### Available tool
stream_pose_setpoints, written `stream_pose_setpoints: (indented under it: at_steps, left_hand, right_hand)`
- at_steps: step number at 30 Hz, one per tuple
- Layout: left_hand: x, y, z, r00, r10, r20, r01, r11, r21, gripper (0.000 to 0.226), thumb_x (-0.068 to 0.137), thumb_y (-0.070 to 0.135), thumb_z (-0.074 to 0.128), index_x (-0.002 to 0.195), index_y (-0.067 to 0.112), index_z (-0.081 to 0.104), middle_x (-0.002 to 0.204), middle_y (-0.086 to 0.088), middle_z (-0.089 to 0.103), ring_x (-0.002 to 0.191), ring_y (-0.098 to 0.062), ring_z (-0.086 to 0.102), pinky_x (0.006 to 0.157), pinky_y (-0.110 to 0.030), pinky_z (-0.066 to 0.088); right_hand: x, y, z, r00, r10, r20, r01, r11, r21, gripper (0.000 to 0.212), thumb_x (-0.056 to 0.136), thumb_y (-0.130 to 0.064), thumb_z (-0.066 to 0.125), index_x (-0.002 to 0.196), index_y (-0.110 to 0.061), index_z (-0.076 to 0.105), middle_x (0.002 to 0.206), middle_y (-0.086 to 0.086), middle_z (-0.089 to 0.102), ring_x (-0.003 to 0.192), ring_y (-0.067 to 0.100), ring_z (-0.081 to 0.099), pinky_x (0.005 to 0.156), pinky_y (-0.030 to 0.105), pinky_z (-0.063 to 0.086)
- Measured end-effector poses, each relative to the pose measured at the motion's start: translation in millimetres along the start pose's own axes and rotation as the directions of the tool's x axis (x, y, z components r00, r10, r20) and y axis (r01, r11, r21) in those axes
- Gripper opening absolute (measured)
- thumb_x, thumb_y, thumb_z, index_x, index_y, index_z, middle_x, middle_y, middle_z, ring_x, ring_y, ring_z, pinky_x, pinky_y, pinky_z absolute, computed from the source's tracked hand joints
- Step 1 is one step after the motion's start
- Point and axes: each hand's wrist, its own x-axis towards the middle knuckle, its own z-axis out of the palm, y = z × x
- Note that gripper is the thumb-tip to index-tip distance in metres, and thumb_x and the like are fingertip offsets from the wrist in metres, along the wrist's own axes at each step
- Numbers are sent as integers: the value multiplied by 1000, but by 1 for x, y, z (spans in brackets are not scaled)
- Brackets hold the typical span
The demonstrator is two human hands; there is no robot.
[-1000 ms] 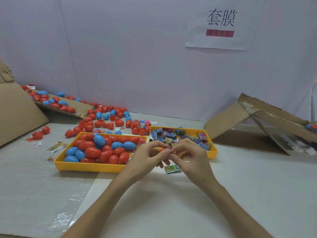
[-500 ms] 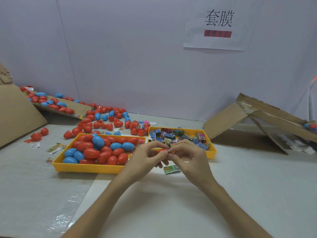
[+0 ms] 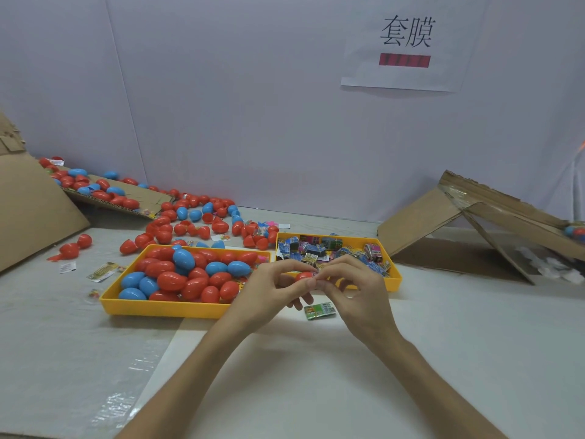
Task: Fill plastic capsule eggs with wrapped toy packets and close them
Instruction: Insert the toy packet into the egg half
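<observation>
A red capsule egg (image 3: 303, 275) is held between both hands above the table, mostly hidden by fingers. My left hand (image 3: 269, 294) pinches it from the left and my right hand (image 3: 354, 289) pinches it from the right, fingertips meeting at the egg. Behind the left hand a yellow tray (image 3: 164, 307) holds many red and blue eggs. Behind the right hand a second yellow tray (image 3: 394, 277) holds several wrapped toy packets. One green wrapped packet (image 3: 319, 311) lies on the table just under the hands.
Loose red and blue eggs (image 3: 190, 217) lie scattered at the back left, some on a cardboard sheet (image 3: 104, 198). A folded cardboard piece (image 3: 468, 223) stands at the right. Paper slips (image 3: 103, 271) lie left of the egg tray. A white wall with a sign is behind.
Both hands stay together on the red egg with only small finger shifts. The view has drifted slightly.
</observation>
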Motion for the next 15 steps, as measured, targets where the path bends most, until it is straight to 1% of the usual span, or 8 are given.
stream_pose_setpoints:
  at_steps: [4,7,9,13,15]
  left_hand:
    - [0,-1,0,1000,0,1,0,1000,23,25,94,31,69,117,21,70,80,-3,77,71,-22,72,67,-29,57]
    - [0,-2,0,1000,2,-10,-1,999,36,25,92,32,71,115,21,70,79,-3,77,72,-23,73,69,-32,59]
    - [0,-2,0,1000,4,-18,-3,999,37,25,92,32,71,115,21,70,80,-2,77,72,-22,73,69,-30,59]
    - [-2,-2,0,1000,9,-22,-8,999,37,27,91,33,71,115,19,69,79,-3,77,71,-22,73,68,-30,58]
    - [-2,0,1,1000,11,-28,-10,1000,20,32,88,39,71,114,19,69,78,-4,77,70,-22,72,66,-29,58]
  right_hand:
    - [-1,1,0,1000,-24,5,24,1000,13,5,82,-4,78,86,-8,77,86,1,66,77,16,63,60,24,49]
    - [-1,1,0,1000,-1,13,0,999,46,8,82,-1,79,87,-8,78,88,1,67,82,16,66,63,29,54]
    - [-1,1,1,1000,18,13,-19,998,65,10,82,0,78,88,-9,79,89,-1,69,85,16,67,65,33,56]
    - [0,0,1,1000,18,1,-18,998,66,15,82,-1,79,90,-13,79,90,-4,70,86,13,68,66,26,55]
    - [0,0,1,1000,28,5,-28,996,89,14,82,-4,80,90,-15,80,90,-5,70,85,14,68,66,23,53]
